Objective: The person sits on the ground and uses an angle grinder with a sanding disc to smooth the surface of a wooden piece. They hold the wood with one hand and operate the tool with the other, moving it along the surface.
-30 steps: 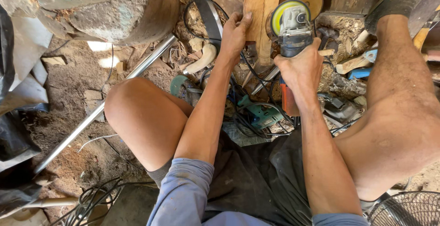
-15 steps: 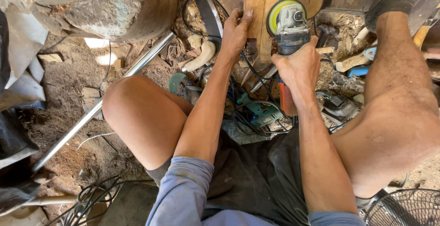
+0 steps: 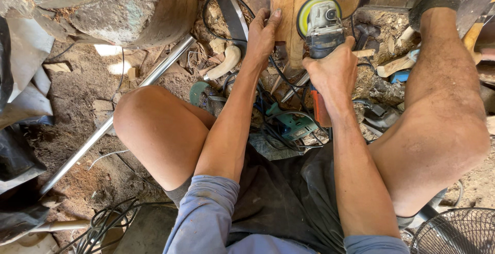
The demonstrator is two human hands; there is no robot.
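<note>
- Bottom of the frame, nearest: blue sleeves and dark shorts, bare knees spread left and right; a wire fan guard (image 3: 454, 233) sits in the lower right corner.
- Centre: a green power tool (image 3: 291, 125) lies on the littered ground among black cables, between the forearms.
- Upper centre right: the right hand (image 3: 335, 71) has its fingers wrapped fully round the body of an angle grinder (image 3: 322, 27), its yellow-rimmed disc just beside the plank's right edge.
- Upper centre: the left hand (image 3: 262, 37) clasps the left edge of an upright wooden plank (image 3: 291, 6), fingers curled over it, steadying it.
- Judgement: sanding the plank's edge is in hand; the next pass calls for a firm left-hand brace and a steady disc.
- Upper left, farthest: a rough round tub (image 3: 129, 12); its contents are hidden. A metal pipe (image 3: 118, 115) runs diagonally below it.
</note>
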